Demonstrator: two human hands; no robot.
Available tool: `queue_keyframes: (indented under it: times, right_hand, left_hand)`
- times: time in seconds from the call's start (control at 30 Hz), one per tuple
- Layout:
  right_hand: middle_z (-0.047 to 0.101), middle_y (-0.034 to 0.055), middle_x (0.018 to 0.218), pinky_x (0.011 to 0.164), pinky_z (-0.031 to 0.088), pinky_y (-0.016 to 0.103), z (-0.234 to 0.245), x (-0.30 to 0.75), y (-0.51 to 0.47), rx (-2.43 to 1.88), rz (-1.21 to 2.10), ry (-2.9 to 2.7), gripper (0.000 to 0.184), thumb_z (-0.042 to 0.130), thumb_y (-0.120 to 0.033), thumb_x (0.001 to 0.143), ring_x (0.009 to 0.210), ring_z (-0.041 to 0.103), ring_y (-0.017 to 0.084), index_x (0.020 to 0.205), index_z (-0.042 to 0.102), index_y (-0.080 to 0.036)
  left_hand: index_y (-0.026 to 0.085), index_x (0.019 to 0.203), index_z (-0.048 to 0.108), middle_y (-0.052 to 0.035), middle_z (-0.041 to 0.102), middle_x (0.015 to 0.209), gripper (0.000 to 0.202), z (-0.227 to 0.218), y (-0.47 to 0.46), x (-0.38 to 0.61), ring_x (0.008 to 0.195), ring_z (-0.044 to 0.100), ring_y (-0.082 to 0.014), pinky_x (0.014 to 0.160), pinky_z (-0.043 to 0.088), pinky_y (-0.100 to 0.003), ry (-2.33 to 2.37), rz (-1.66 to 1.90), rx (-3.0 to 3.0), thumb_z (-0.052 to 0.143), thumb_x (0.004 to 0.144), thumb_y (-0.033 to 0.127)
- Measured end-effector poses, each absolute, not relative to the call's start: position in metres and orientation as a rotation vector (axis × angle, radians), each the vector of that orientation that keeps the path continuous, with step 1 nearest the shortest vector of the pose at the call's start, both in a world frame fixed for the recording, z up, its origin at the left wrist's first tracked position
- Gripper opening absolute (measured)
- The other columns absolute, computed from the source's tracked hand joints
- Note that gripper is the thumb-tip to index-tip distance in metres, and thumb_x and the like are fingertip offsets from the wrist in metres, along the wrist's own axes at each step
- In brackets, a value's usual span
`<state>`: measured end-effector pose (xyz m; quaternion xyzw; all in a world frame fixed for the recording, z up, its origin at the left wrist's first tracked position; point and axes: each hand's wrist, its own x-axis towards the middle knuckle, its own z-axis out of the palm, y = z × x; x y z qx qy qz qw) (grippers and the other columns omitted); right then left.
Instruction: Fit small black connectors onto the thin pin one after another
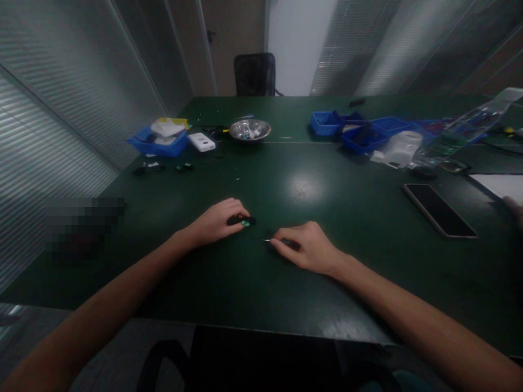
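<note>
My left hand (218, 220) rests on the dark green table (261, 283), its fingers closed on a small black part with a green end (242, 221). A little to the right, my right hand (308, 246) pinches a thin tool (274, 240) whose metal tip points left toward that part. The tip and the part lie a short gap apart. Both forearms reach in from the table's near edge.
At the back stand a metal bowl (249, 129), a white box (201, 142), a blue bin of parts (158, 139) and several more blue bins (359, 130). A phone (438, 209), a plastic bottle (457, 136), white paper (500, 185) and another person's hand (515, 209) are at right.
</note>
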<state>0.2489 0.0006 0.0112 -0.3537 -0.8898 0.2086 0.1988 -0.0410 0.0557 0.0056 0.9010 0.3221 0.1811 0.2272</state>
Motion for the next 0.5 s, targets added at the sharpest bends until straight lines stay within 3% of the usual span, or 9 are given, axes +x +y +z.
queue_keyframes:
  times: [0.23, 0.5]
  right_hand:
    - [0.065, 0.0008, 0.070, 0.060, 0.036, 0.024, 0.013, 0.250, 0.000, -0.981, 0.592, -2.509, 0.035, 0.046, -0.040, 0.103, 0.059, 0.056, 0.011, 0.096, 0.072, -0.018]
    - [0.064, 0.0001, 0.069, 0.059, 0.036, 0.025, 0.015, 0.251, -0.002, -0.996, 0.588, -2.519, 0.035, 0.046, -0.041, 0.103, 0.058, 0.055, 0.010, 0.097, 0.073, -0.019]
  left_hand:
    - [0.019, 0.116, 0.067, -0.0091, 0.063, 0.113, 0.028, -0.002, 0.091, -0.094, 0.104, 0.057, -0.0237, 0.090, 0.047, -0.038, 1.234, 0.555, 2.486, 0.057, 0.096, 0.037]
    - [0.021, 0.117, 0.070, -0.0093, 0.066, 0.116, 0.040, -0.011, 0.121, -0.172, 0.099, 0.060, -0.0248, 0.084, 0.048, -0.035, 1.685, 0.652, 2.339, 0.058, 0.092, 0.051]
